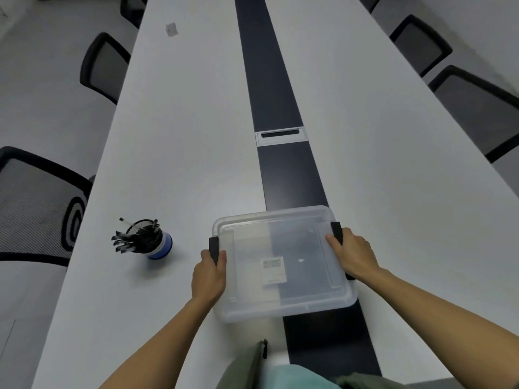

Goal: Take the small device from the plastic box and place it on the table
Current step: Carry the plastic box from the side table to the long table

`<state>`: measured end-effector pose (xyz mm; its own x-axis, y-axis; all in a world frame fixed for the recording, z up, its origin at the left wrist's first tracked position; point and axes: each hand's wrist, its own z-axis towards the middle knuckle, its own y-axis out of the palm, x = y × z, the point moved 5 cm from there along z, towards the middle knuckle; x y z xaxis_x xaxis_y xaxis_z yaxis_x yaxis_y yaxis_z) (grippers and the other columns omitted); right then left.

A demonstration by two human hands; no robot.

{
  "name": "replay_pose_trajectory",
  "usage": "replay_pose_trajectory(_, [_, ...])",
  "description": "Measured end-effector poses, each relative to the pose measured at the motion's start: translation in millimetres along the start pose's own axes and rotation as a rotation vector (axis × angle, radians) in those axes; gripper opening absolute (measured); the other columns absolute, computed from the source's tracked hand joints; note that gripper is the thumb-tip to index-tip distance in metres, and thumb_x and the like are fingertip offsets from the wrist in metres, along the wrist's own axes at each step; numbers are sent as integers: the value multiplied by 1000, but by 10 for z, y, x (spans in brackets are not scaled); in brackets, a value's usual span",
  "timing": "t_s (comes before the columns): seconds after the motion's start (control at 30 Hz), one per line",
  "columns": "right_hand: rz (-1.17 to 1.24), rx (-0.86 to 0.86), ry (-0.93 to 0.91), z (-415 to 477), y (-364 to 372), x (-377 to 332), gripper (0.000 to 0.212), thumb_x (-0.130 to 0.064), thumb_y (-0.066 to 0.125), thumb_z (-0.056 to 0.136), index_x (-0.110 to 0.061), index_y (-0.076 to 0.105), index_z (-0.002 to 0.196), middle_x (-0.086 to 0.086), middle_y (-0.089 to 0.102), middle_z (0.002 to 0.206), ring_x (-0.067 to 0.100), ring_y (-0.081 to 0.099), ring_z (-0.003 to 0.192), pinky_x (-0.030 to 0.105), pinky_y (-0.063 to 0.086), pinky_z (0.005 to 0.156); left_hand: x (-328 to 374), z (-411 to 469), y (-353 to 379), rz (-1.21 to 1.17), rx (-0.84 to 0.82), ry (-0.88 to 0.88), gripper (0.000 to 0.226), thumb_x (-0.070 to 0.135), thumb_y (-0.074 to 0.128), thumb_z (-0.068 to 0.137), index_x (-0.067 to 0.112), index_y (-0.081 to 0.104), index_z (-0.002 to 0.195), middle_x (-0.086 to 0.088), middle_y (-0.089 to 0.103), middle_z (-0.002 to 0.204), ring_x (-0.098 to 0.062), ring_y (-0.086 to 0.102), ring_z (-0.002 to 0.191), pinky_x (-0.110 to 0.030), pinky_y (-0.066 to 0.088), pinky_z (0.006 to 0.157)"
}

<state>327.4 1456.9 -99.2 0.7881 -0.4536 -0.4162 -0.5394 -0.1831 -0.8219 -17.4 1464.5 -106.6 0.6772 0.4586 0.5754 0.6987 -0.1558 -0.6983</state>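
Unlatching seemed the step in hand: at lower centre, the left hand (pixel 209 272) curled round the box's (pixel 269 217) left latch (pixel 213 247), the right hand (pixel 354 255) round the right latch (pixel 336 229). Next the lid (pixel 303 242) had to come off; the device, presumably inside, could not be made out through the cloudy plastic.

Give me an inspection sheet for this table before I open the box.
Surface: long white table with dark centre strip.
Job's things: clear plastic box, lid on, astride the strip; small device not clearly seen, only a white labelled patch through the lid.
Clutter: blue-based mesh pot of black pens; grey paper scrap.
Fingers: left hand grips black left latch; right hand grips black right latch.
Cables: nothing seen; only a grey cable hatch in the strip.
Surroundings: black mesh chairs both sides.
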Motion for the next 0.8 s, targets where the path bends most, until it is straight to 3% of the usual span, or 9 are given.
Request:
replay_pose_trajectory(0.2, [256,-101,-9,30,-18,103,36,-48,45,99,-14,55,109,4,66,98,18,65,81,30,53,69,-26,-11,-59,-223,-128,-31,37,41,45,99,7,49,109,-12,60,102,-23,57,82,-35,49,69])
replay_pose_trajectory(0.37, [448,-131,21,18,9,177,43,-51,47,96,-12,60,109,9,68,105,20,66,86,38,57,79,-128,-3,-68,-334,-188,-127,48,51,53,92,12,48,118,-11,61,111,-27,62,92,-40,57,66])
replay_pose_trajectory(0.47, [348,-102,37,-31,-26,213,59,-60,45,93,-14,52,130,6,66,113,23,66,92,39,55,83,-172,-10,-154,-169,-58,-77,79,64,56,83,22,29,145,-7,57,122,-30,59,109,-46,56,82])
replay_pose_trajectory(0.53, [172,-24,19,-52,-103,208,71,-65,45,91,-21,36,147,5,61,127,27,63,107,41,51,88,-130,-20,-233,98,106,56,80,62,56,84,23,27,148,-6,51,132,-28,52,121,-45,49,93])
replay_pose_trajectory(0.6, [21,67,-47,-47,-180,170,75,-68,47,89,-26,32,149,2,53,138,25,58,118,43,51,90,-1,-56,-248,268,219,207,58,52,56,89,17,48,135,-6,53,125,-26,52,115,-42,47,91])
replay_pose_trajectory(0.67, [-112,135,-105,-49,-240,112,64,-64,50,90,-25,45,140,0,51,137,21,54,120,40,52,86,88,-92,-246,324,260,245,36,46,54,92,13,63,103,-5,58,108,-23,54,98,-37,48,80])
replay_pose_trajectory(0.73, [-201,198,-137,-71,-256,69,48,-61,49,91,-23,64,116,-2,56,123,17,55,109,33,52,75,101,-117,-244,323,232,172,37,46,49,94,14,57,79,-4,60,90,-20,53,79,-33,44,66])
replay_pose_trajectory(0.8, [-223,198,-125,-110,-234,51,48,-62,45,93,-21,70,89,-5,64,100,13,60,87,30,54,68,109,-141,-250,303,212,115,40,45,47,95,14,50,70,-3,59,74,-21,52,67,-32,40,58])
